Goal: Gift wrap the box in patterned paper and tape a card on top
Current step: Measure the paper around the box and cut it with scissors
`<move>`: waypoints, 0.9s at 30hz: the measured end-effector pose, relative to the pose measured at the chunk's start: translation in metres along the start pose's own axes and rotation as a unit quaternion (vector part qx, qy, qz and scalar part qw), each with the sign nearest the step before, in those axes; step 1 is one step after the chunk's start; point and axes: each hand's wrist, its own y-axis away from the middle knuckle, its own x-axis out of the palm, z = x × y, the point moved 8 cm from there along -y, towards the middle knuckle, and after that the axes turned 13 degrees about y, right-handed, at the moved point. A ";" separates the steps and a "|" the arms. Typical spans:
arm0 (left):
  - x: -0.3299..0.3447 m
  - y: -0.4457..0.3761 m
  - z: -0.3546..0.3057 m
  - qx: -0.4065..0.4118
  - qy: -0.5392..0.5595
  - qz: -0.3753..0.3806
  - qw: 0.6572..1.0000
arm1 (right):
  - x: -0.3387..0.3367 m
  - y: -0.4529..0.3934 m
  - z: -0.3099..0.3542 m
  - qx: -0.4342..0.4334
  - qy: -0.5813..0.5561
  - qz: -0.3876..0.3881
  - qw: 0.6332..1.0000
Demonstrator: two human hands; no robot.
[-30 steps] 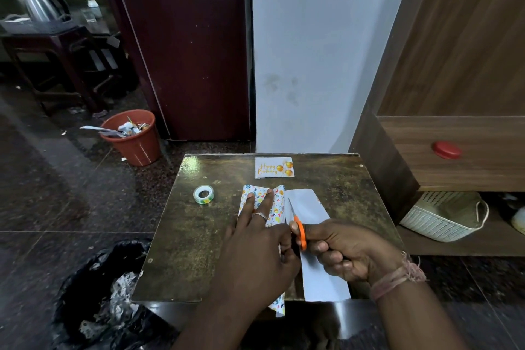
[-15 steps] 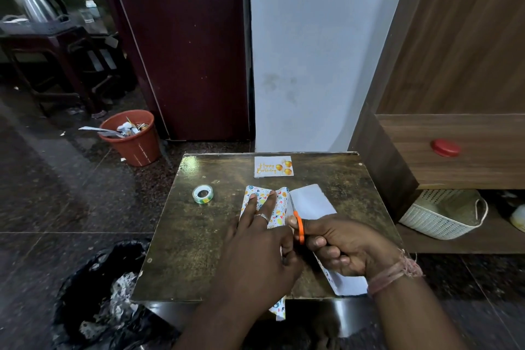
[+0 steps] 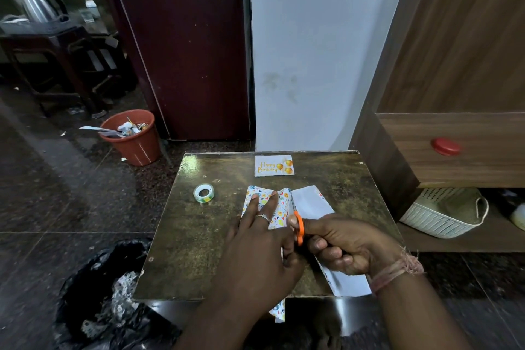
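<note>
L hand [image 3: 257,253] lies palm-down, flat, fingers [image 3: 267,202] spread fwd, thin silver ring on one finger; thumb tucked in toward R hand. L forearm comes in from bottom centre. R hand [image 3: 345,247] is fisted, knuckles up, thumb and curled fingers clamped round an orange-handled pair of scissors [image 3: 298,226]. Frayed pinkish thread band sits on R wrist; R forearm enters from bottom right. Hands touch at thumbs.

Orange bin [image 3: 133,139] on the dark floor, stuffed with scraps, just left of the maroon door [image 3: 184,45]; black bag [image 3: 108,295] gapes beside the counter [image 3: 199,236]; steel kettle [image 3: 38,6] sits far left; white basket [image 3: 443,213] tucked under the shelf [image 3: 454,148]; red knob [image 3: 446,146] above.
</note>
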 end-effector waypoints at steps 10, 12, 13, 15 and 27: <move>0.000 0.005 -0.002 0.027 0.007 -0.027 0.999 | 0.000 0.000 0.002 0.003 -0.023 -0.009 1.000; 0.000 0.005 -0.001 0.026 0.008 -0.029 0.999 | 0.000 0.000 0.003 -0.001 -0.029 -0.007 1.000; 0.000 0.005 0.000 0.027 0.007 -0.031 0.999 | 0.000 0.001 0.004 -0.004 -0.030 -0.008 1.000; 0.000 0.005 -0.001 0.033 0.002 -0.035 0.999 | -0.001 0.002 0.005 -0.009 -0.030 -0.014 0.999; -0.009 -0.007 0.011 0.006 0.014 -0.080 0.997 | -0.010 0.006 0.023 -0.124 -0.090 -0.031 0.988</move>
